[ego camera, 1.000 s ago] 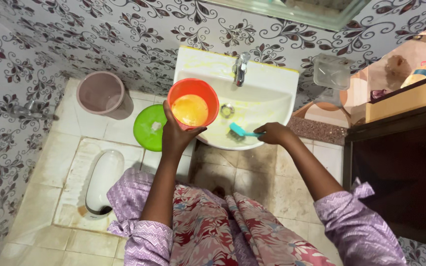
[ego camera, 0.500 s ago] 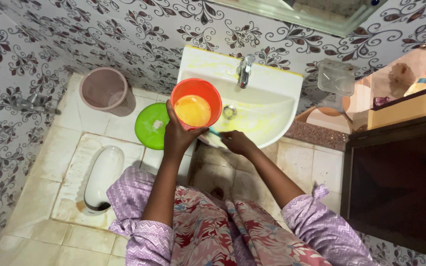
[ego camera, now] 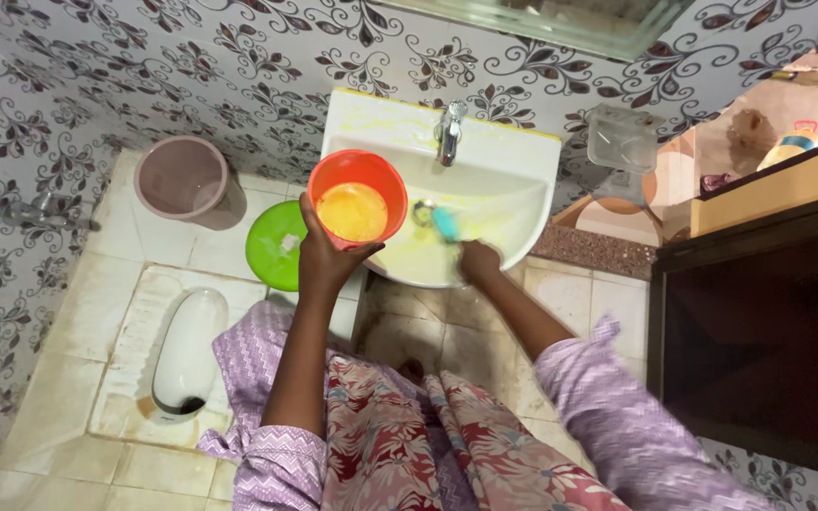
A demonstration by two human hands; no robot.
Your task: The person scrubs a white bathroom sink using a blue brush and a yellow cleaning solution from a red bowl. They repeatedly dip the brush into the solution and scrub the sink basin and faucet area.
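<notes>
My left hand grips an orange cup holding yellow liquid, raised over the left edge of the white wall basin. My right hand holds a teal brush whose head lies inside the basin bowl, close to the metal drain. Yellow streaks cover the inside of the basin. A metal tap stands at the basin's back rim.
On the floor to the left are a green round lid or bowl, a pink bucket and a squat toilet pan. A dark wooden cabinet stands at the right. A clear holder hangs on the patterned wall.
My right hand has swept the brush from the basin's front rim, first to the left, then up into the bowl near the drain. The orange cup has stayed in my left hand.
</notes>
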